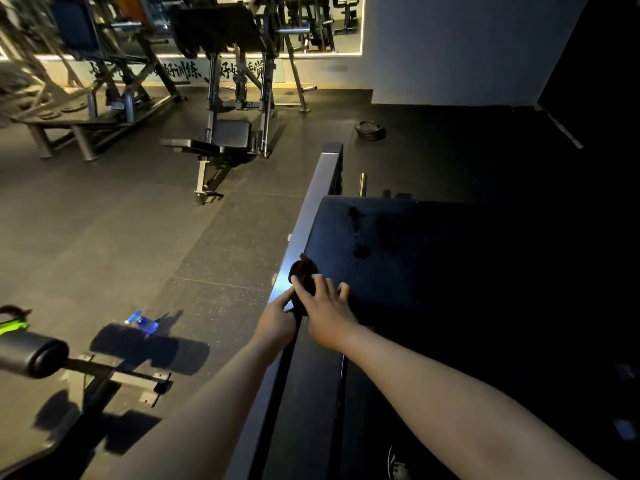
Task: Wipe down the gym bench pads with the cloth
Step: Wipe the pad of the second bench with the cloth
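A large black bench pad fills the right of the view, with dark wet patches near its far end. At its left edge, beside the grey metal frame rail, a dark crumpled cloth sits between both my hands. My left hand grips the cloth's lower part from the left. My right hand lies over the cloth from the right, its fingers curled around it, with the fingertips on the pad.
A blue spray bottle lies on the rubber floor to the left. A padded roller on a metal stand juts in at lower left. Gym machines stand farther back, and a weight plate lies near the wall.
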Motion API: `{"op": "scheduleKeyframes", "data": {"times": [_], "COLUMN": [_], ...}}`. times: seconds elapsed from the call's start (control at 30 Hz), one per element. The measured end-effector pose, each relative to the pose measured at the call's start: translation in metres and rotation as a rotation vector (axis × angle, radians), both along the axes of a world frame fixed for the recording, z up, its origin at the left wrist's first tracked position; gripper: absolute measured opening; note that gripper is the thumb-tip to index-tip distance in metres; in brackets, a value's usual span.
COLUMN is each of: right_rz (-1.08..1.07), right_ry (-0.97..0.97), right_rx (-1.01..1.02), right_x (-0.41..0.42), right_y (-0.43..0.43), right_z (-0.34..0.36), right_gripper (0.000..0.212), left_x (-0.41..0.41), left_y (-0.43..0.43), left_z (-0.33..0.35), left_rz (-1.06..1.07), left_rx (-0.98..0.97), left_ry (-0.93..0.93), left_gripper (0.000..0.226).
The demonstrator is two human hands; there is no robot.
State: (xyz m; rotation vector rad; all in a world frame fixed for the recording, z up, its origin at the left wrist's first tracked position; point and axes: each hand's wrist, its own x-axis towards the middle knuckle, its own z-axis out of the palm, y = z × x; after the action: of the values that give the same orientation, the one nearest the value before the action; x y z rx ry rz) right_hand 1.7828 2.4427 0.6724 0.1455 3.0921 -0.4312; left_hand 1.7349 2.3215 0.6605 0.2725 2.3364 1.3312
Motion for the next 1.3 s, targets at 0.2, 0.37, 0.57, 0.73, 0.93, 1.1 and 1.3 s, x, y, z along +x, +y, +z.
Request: {"op": "scheduleKeyframes", "data": {"times": [0.2,0.37,0.57,0.73,0.93,1.1,1.3], "right_rz": [-0.115,-0.213,-0.05,0.022,0.027,-0.145,-0.012], "right_ry": [0.187,0.278,0.154,0.126,0.199,0.278,0.13], "right_rx": [0.132,0.154,0.091,0.119,0.113,0.092,0.021], "right_x": [0.046,0.045,-0.013,-0.03,0.005,0.022,-0.022], "right_y": [0.047,0.037,-0.017,-0.017,0.02,0.038,0.019], "right_z": [-0.033,-0.042,-0.022,-0.014,-0.023,-0.025,-0.004], "right_gripper": [0.071,0.072,0.063,0.06,0.055,0.041,0.047], "left_x": [0.007,0.007,0.002,-0.004,-0.002,0.001,-0.01], "left_y": [0.002,-0.002,-0.006,-0.008,0.004,0.006,0.016], "left_z": [-0.006,-0.002,0.009,0.009,0.0,-0.005,0.001], "left_rz": [0.072,0.059,0.165,0.2,0.227,0.219,0.279], "left_rx": [0.029,0.124,0.313,0.349,0.235,0.111,0.092], "left_ry": [0.016,-0.069,-0.228,-0.239,-0.192,-0.068,-0.042], "left_gripper": [0.059,0.051,0.041,0.03,0.026,0.024,0.019]}}
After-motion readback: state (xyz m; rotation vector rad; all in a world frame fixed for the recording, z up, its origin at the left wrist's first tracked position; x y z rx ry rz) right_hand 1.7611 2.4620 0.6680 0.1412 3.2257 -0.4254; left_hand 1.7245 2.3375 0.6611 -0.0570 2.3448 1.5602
